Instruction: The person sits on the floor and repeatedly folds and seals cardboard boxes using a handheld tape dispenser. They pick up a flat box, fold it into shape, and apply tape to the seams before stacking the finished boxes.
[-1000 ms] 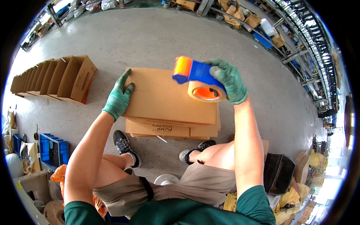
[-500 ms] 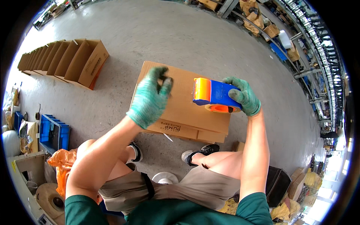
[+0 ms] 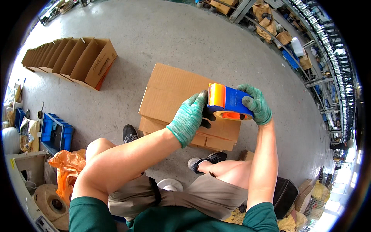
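Note:
My right hand (image 3: 256, 103), in a green knit glove with dark fingertips, grips a blue tape dispenser (image 3: 234, 99) with an orange front and a roll of tape on its underside. My left hand (image 3: 191, 116), gloved the same way, is at the dispenser's orange front end. Its thumb and fingers are apart and some fingertips lie close under that end; whether they touch the tape is hard to make out. Below both hands lie flat brown cardboard boxes (image 3: 166, 92), stacked in front of my feet.
A row of open cardboard boxes (image 3: 92, 63) stands at far left. A blue crate (image 3: 58, 133) and an orange plastic bag (image 3: 67, 170) are at my left. A black bin (image 3: 285, 195) stands by my right leg. Metal racks (image 3: 320, 81) line the right side.
My left hand has moved right, from above the cardboard to the dispenser's front end. The dispenser in my right hand has shifted slightly right. My left foot has moved left.

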The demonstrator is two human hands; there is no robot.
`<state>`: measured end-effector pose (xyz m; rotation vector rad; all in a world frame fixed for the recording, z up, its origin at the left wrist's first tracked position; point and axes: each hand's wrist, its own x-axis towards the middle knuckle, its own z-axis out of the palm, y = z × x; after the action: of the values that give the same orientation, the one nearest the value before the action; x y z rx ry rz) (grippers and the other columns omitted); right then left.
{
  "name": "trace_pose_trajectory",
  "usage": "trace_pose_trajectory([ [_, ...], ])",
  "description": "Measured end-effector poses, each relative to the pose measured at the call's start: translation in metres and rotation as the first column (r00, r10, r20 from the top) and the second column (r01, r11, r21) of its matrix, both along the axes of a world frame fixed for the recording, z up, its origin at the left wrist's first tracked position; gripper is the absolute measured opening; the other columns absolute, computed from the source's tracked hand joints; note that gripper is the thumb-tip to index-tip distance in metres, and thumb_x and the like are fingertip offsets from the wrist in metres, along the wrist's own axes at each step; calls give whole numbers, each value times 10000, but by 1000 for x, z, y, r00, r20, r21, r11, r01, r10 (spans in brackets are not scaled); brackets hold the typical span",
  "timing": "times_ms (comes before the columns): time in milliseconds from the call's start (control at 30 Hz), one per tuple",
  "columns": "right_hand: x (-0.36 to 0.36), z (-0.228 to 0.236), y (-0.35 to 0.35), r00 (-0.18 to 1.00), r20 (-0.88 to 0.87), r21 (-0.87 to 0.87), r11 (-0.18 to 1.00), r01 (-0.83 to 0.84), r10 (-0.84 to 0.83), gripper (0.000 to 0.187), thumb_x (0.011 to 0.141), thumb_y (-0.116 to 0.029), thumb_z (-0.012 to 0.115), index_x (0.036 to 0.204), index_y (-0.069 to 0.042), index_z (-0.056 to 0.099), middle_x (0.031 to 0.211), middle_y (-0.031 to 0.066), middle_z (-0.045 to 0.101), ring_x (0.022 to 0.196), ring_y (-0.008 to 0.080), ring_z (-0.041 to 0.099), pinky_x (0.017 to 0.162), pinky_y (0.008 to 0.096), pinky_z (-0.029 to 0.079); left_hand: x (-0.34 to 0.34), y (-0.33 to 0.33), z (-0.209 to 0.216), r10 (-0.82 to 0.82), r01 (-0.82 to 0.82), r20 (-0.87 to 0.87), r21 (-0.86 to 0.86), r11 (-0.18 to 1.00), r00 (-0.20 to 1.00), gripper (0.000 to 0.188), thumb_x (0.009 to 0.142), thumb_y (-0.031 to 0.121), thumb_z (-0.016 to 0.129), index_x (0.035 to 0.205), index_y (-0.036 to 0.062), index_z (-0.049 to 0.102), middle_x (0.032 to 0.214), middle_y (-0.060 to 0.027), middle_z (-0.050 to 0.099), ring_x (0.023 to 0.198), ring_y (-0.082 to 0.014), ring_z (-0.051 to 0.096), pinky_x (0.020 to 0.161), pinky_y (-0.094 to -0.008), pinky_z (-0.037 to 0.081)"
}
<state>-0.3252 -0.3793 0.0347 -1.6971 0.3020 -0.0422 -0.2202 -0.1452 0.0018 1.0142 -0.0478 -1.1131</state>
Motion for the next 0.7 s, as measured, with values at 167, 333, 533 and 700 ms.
trace_pose_trajectory([
  [167,0,4,3,999,-41,-10,1000,12,-13,580,783,-488,826,1153,-67,677,1001,33,694,922,125,647,823,289,548,2,-4,0,14,-52,281,130,990,960,318,1065,312,491,1139,17,586,873,-87,644,682,-149,614,607,-293,521],
  [333,12,16,10,989,-89,-263,954,-142,122,672,772,-558,798,1172,-37,656,968,44,685,888,125,638,779,287,544,42,15,-29,0,-411,883,219,885,470,302,1054,261,524,1041,-34,592,866,-91,633,728,-145,597,657,-283,500],
  [533,27,39,33,968,-212,-307,932,-194,132,695,775,-588,779,1167,-27,657,933,63,686,837,147,647,743,314,548,122,90,-43,319,-516,597,190,835,736,249,1075,225,458,987,4,531,822,-75,561,693,-172,564,648,-331,533],
  [700,39,42,46,952,-285,-374,902,-216,110,707,772,-612,772,1156,-29,664,929,91,694,837,174,659,778,346,552,133,95,-61,331,-508,512,253,824,792,240,1081,233,434,1059,15,533,904,-75,578,726,-163,602,642,-320,584],
])
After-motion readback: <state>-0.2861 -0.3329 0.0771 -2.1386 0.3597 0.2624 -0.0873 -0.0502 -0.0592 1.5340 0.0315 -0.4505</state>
